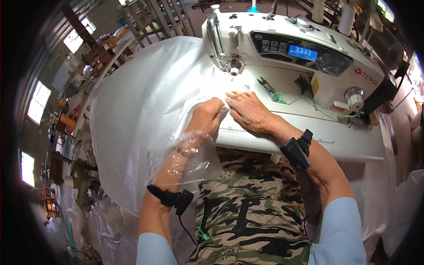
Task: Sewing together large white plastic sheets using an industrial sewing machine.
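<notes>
My left hand (206, 115) is closed on the edge of a translucent white plastic sheet (132, 106). The sheet spreads out widely to the left, and a loose clear fold of it lies over my left forearm. Close beside it, my right hand (249, 110) pinches the same edge, fingertips nearly meeting the left hand's. Both hands rest on the bed just in front of the needle area of a white sewing machine (282, 33). Small thread snips (266, 87) tied to a green string lie on the bed beyond my right hand.
A ruler scale runs along the front edge of the machine bed (300, 143). A lit control panel (302, 52) and a round dial (354, 96) are on the machine's body. Thread cones (347, 20) stand behind it. At the back left is a slatted metal rack (152, 20).
</notes>
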`<move>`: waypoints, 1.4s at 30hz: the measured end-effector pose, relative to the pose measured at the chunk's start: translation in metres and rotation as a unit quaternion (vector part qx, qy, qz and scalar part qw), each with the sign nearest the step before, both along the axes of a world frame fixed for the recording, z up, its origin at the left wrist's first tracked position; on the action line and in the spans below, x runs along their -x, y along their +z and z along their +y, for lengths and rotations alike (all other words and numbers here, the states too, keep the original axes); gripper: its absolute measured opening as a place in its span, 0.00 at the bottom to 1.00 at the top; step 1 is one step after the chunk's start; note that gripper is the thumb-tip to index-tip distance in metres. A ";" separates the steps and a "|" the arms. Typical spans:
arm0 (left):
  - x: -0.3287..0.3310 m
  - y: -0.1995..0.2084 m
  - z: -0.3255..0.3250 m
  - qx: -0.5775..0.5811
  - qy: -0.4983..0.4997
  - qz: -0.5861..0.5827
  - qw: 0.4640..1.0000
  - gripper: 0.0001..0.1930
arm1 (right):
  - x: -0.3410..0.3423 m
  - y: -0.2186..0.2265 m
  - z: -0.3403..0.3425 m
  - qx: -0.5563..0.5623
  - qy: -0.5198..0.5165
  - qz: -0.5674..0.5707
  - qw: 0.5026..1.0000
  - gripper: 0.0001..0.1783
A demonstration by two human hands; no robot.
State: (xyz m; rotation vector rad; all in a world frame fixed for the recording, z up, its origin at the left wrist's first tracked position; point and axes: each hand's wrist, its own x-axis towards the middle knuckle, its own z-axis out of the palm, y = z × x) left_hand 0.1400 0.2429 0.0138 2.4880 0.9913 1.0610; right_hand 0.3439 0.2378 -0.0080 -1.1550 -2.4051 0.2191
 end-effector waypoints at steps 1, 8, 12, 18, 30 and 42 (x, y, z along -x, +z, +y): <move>-0.003 0.001 0.006 -0.018 0.002 0.003 1.000 0.04 | 0.000 0.002 -0.001 0.003 -0.002 0.012 1.000 0.23; -0.017 -0.010 0.022 0.066 0.064 -0.041 0.995 0.07 | 0.001 0.006 0.016 -0.016 -0.026 0.113 0.993 0.18; -0.008 -0.012 0.026 0.153 0.022 -0.108 0.982 0.04 | 0.008 0.016 0.013 -0.016 -0.059 0.117 0.991 0.12; -0.002 -0.004 0.019 0.119 0.008 -0.093 0.988 0.08 | 0.010 0.018 0.016 -0.043 -0.014 0.105 0.993 0.08; 0.036 -0.066 -0.149 0.236 -0.047 0.087 0.967 0.15 | -0.003 0.020 0.024 -0.010 0.015 0.098 0.995 0.13; 0.162 0.044 -0.112 0.044 0.402 0.202 0.892 0.16 | -0.012 0.025 0.020 -0.069 0.072 0.008 0.995 0.06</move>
